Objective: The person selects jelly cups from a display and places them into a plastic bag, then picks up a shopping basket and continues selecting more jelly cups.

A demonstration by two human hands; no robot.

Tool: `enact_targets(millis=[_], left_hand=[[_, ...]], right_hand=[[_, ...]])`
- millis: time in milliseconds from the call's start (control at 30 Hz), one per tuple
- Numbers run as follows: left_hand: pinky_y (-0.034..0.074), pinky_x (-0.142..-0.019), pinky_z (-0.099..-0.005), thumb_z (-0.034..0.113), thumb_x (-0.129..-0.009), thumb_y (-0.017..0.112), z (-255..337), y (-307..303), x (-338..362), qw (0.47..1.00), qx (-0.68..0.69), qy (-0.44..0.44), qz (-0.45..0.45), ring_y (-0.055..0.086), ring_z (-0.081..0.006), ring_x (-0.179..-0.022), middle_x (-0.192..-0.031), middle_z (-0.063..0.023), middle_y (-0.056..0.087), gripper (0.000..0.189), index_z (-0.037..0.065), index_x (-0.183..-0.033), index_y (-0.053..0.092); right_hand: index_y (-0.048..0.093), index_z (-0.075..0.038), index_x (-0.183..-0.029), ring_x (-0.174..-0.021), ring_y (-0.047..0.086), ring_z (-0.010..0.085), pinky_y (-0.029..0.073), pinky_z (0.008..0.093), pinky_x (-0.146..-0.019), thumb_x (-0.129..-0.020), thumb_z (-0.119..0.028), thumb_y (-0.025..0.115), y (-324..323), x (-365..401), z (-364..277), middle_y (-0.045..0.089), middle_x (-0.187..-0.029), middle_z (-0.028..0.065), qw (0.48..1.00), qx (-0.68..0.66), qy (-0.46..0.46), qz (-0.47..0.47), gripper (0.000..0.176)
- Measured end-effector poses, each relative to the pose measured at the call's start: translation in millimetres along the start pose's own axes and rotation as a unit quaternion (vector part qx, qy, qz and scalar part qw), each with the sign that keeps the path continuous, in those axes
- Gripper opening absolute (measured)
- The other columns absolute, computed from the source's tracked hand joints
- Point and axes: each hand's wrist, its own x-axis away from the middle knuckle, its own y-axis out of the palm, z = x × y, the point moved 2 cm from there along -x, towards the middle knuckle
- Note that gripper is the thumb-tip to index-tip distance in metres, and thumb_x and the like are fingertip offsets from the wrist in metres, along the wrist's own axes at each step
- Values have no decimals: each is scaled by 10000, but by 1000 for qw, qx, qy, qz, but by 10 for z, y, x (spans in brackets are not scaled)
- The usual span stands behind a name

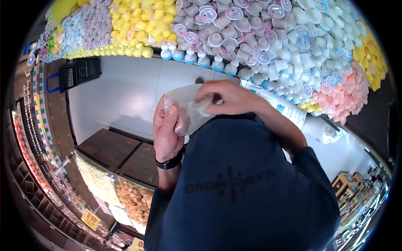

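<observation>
In the head view a translucent plastic bag with something pinkish inside is in front of the dark shirt. My left hand, with a black band at the wrist, grips the bag's left side, thumb pressed on it. My right hand has its fingers bent together on the bag's upper right part; the fingertips are partly blurred. What exactly lies inside the bag is too hazy to make out.
Heaps of small packaged cups, grey, yellow, pale blue and pink, line the display ahead. A black basket with a blue handle is at the left. Dark lids cover a bin at lower left.
</observation>
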Motion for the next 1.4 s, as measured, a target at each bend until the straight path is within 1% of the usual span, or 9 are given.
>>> enact_targets(millis=[233, 300, 400, 500, 667, 833, 1000, 1267, 1400], left_hand=[[443, -703, -211, 281, -982, 593, 74, 14, 69, 1000, -3, 8, -9, 546, -58, -822, -1020, -10, 616, 388, 31, -1268, 516], [297, -502, -211, 234, -999, 552, 133, 52, 92, 998, -29, 39, 47, 352, -43, -551, -714, 45, 428, 232, 64, -1141, 481], [259, -477, -209, 234, -1011, 528, 166, -123, 147, 998, -4, 52, 26, 310, -42, -503, -641, 44, 388, 191, 77, -1108, 477], [413, -648, -205, 247, -1003, 554, 126, -357, 183, 997, 47, 66, 6, 493, -42, -744, -915, 19, 574, 219, 60, -1116, 536], [370, -538, -198, 180, -1008, 531, 177, -465, 239, 995, 53, 72, 37, 448, -38, -630, -809, 29, 521, 170, 68, -1131, 497], [353, -480, -197, 171, -1017, 506, 123, -451, 183, 991, 78, 56, 96, 438, -43, -569, -767, 22, 512, 287, 63, -1276, 447], [328, -471, -202, 224, -1016, 528, 115, -424, 114, 996, 64, 55, 20, 417, -40, -562, -728, 31, 491, 151, 82, -1048, 487], [332, -488, -208, 228, -1031, 503, 84, -588, 49, 995, 45, 84, 41, 413, -46, -560, -708, 33, 479, 142, 86, -1027, 503], [394, -577, -217, 244, -1018, 534, 114, -565, 42, 994, 72, 79, -11, 476, -53, -671, -796, 18, 530, 171, 76, -1047, 516]], right_hand=[[632, -11, -1161, -861, 671, 314, 523, 402, -758, -853, -231, 676, 657, -310, 629, 670, -971, 167, 989, 115, 86, 20, 381], [630, -11, -1162, -879, 667, 344, 518, 414, -772, -855, -243, 673, 626, -319, 633, 670, -997, 184, 986, 143, 82, 6, 388], [629, -8, -1162, -945, 645, 367, 502, 429, -828, -877, -246, 648, 504, -184, 601, 657, -1060, 209, 952, 269, 144, -23, 372], [635, -14, -1164, -1019, 617, 367, 478, 434, -886, -912, -276, 621, 361, -16, 387, 652, -1077, 209, 940, 330, 83, 2, 364], [615, -26, -1193, -1040, 603, 366, 466, 427, -917, -949, -342, 588, 219, 86, 171, 642, -1082, 182, 942, 320, 45, -89, 400], [613, -49, -1173, -982, 622, 349, 500, 426, -849, -945, -292, 606, -25, 163, -267, 631, -1083, 139, 943, 333, 6, -28, 333], [621, -29, -1164, -962, 639, 343, 519, 420, -823, -921, -213, 646, -731, 227, -699, 647, -1073, 132, 937, 341, -16, 79, 305], [677, -53, -1078, -790, 645, 166, 519, 288, -694, -871, -111, 682, -2530, 115, -1574, 678, -929, 72, 767, 484, -79, 413, 215], [648, -16, -1084, -856, 653, 353, 528, 424, -793, -813, -128, 657, -3543, -311, -1954, 681, -922, 155, 629, 578, -122, 505, 293]])
